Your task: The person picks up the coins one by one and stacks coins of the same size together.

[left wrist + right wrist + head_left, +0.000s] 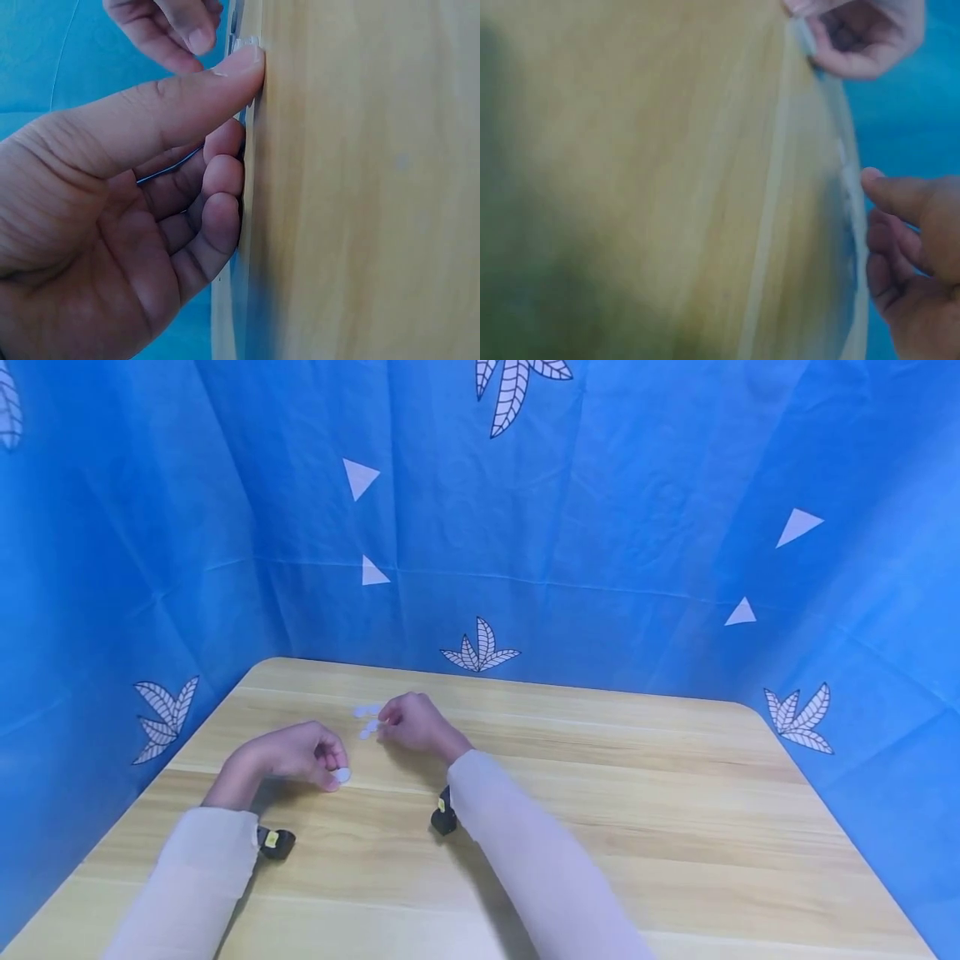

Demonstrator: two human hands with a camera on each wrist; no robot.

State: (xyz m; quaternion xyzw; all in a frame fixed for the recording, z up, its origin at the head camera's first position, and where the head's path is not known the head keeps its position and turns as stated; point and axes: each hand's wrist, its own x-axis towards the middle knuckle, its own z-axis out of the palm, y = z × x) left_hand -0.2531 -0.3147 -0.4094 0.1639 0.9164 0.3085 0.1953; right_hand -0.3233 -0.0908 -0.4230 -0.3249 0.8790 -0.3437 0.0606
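Left hand pinches a white disc; right hand, thumb and fingers apart, is beside white pieces.

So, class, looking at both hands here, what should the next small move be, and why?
Probably the right hand should pinch one of the small white pieces on the table: it is close beside them and appears to hold nothing, while the left hand pinches a white disc.

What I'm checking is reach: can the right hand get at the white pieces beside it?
Probably yes: the right hand is close beside the white pieces, nothing visible stands between, and the left hand is clear of them.
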